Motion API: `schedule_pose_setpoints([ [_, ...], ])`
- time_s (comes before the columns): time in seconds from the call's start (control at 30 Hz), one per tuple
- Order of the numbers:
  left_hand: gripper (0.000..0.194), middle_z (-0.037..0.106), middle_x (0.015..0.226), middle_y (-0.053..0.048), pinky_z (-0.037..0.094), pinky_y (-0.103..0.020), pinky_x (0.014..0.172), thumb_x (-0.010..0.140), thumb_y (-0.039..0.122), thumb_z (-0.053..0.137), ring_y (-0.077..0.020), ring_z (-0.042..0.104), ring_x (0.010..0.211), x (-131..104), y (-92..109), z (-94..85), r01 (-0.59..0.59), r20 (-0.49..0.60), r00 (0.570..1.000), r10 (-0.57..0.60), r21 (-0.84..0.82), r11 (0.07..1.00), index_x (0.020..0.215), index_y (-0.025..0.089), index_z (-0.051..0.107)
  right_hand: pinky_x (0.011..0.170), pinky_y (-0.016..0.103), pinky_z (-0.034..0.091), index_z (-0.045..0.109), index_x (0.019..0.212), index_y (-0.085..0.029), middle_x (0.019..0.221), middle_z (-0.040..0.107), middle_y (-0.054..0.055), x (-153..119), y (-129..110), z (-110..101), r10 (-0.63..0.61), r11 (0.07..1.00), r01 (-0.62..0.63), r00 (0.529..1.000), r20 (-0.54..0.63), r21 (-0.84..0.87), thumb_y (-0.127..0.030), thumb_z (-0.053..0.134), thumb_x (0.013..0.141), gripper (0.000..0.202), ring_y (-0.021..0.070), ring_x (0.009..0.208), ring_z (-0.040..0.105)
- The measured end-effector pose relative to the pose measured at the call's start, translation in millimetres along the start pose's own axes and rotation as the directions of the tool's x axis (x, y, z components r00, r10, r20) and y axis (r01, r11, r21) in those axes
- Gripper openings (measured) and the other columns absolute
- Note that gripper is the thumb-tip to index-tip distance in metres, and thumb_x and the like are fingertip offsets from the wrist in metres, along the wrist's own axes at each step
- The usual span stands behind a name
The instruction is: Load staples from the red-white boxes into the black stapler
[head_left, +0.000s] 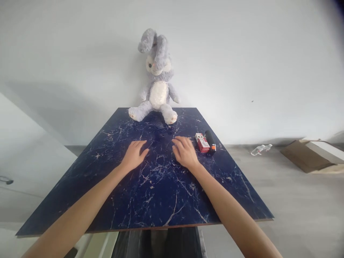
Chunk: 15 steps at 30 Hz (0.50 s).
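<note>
Blue surface [158, 200]: left hand [133, 155], right hand [185, 154] empty, half-open. Box [202, 143] near latter, black cylinder [210, 140] nearer right edge; plush rabbit [159, 94], far edge.

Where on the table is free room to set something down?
Free: the table from between the left hand and right hand to the near edge, and between left hand and left edge. Crowded: the right side, with a red-and-white box beside a black cylinder, and the far edge's middle, where the plush rabbit sits.
</note>
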<state>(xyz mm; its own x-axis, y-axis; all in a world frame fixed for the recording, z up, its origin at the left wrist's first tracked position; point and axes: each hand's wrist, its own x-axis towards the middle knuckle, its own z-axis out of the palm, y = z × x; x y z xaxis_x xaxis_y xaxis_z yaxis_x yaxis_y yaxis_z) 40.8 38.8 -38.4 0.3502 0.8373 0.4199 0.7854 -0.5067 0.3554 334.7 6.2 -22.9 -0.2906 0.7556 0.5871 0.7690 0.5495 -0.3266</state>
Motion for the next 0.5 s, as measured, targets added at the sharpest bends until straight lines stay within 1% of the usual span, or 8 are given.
schedule_pose_setpoints([
  [0.03, 0.050, 0.063, 0.132, -0.013, 0.039, -0.056, 0.110, 0.098, 0.051, 0.044, -0.0350, 0.051, 0.127, -5.2, -8.0, -6.3, 0.030, -0.002, 1.000, -0.030, 0.014, 0.999, 0.136, 0.021, 0.057, 0.114, 0.047, 0.034, 0.059, 0.131, -0.023, 0.138, 0.056, 0.013, 2.1, -6.2, 7.6, -0.059, 0.998, 0.056, 0.995, 0.081, 0.034, -0.030, 0.043, 0.100, 0.036, 0.0288, 0.129, 0.047],
  [0.07, 0.049, 0.064, 0.130, -0.013, 0.040, -0.056, 0.108, 0.098, 0.051, 0.044, -0.0350, 0.052, 0.125, -8.6, -13.6, -10.6, 0.050, 0.004, 0.999, -0.050, 0.027, 0.998, 0.134, 0.021, 0.059, 0.113, 0.046, 0.037, 0.061, 0.130, -0.023, 0.137, 0.057, 0.012, 3.3, -9.8, 13.4, -0.099, 0.994, 0.091, 0.986, 0.138, 0.059, -0.031, 0.043, 0.101, 0.035, 0.0281, 0.126, 0.050],
  [0.13, 0.048, 0.066, 0.127, -0.013, 0.042, -0.055, 0.106, 0.098, 0.051, 0.045, -0.0346, 0.053, 0.122, -10.5, -18.5, -14.5, 0.069, 0.021, 0.997, -0.070, 0.048, 0.996, 0.132, 0.020, 0.061, 0.110, 0.043, 0.041, 0.064, 0.125, -0.022, 0.131, 0.061, 0.011, 3.8, -9.5, 20.0, -0.111, 0.992, 0.097, 0.975, 0.194, 0.080, -0.031, 0.041, 0.102, 0.033, 0.0259, 0.119, 0.055],
  [0.23, 0.048, 0.064, 0.129, -0.012, 0.042, -0.053, 0.105, 0.098, 0.050, 0.045, -0.0334, 0.052, 0.123, -8.4, -17.4, -12.8, 0.042, 0.080, 0.996, -0.046, 0.055, 0.998, 0.131, 0.020, 0.061, 0.103, 0.041, 0.046, 0.067, 0.117, -0.022, 0.116, 0.068, 0.009, 1.8, 2.4, 20.8, -0.041, 0.996, 0.024, 0.974, 0.223, 0.080, -0.028, 0.042, 0.102, 0.030, 0.0234, 0.108, 0.060],
  [0.3, 0.047, 0.062, 0.131, -0.011, 0.041, -0.053, 0.106, 0.099, 0.051, 0.044, -0.0326, 0.051, 0.123, -7.8, -16.6, -9.9, 0.010, 0.119, 0.993, -0.016, 0.058, 0.998, 0.131, 0.022, 0.063, 0.101, 0.040, 0.047, 0.069, 0.111, -0.021, 0.110, 0.070, 0.008, -0.1, 10.5, 19.2, -0.016, 0.995, -0.009, 0.970, 0.244, 0.103, -0.025, 0.045, 0.100, 0.027, 0.0223, 0.105, 0.061],
  [0.4, 0.046, 0.059, 0.133, -0.011, 0.040, -0.054, 0.106, 0.099, 0.051, 0.042, -0.0326, 0.050, 0.122, -9.2, -19.1, -6.0, -0.014, 0.149, 0.989, 0.004, 0.067, 0.998, 0.128, 0.023, 0.065, 0.101, 0.039, 0.047, 0.070, 0.109, -0.022, 0.111, 0.071, 0.006, -2.6, 15.1, 16.6, -0.004, 0.988, -0.036, 0.965, 0.261, 0.149, -0.023, 0.049, 0.098, 0.025, 0.0213, 0.105, 0.062],
  [0.5, 0.047, 0.058, 0.133, -0.011, 0.039, -0.055, 0.106, 0.099, 0.053, 0.042, -0.0330, 0.049, 0.123, -10.2, -22.6, -4.5, -0.012, 0.157, 0.988, 0.002, 0.065, 0.998, 0.127, 0.024, 0.066, 0.103, 0.040, 0.046, 0.071, 0.109, -0.023, 0.115, 0.071, 0.006, -3.8, 12.1, 14.6, -0.007, 0.985, -0.040, 0.963, 0.269, 0.169, -0.023, 0.051, 0.096, 0.024, 0.0212, 0.107, 0.062],
])
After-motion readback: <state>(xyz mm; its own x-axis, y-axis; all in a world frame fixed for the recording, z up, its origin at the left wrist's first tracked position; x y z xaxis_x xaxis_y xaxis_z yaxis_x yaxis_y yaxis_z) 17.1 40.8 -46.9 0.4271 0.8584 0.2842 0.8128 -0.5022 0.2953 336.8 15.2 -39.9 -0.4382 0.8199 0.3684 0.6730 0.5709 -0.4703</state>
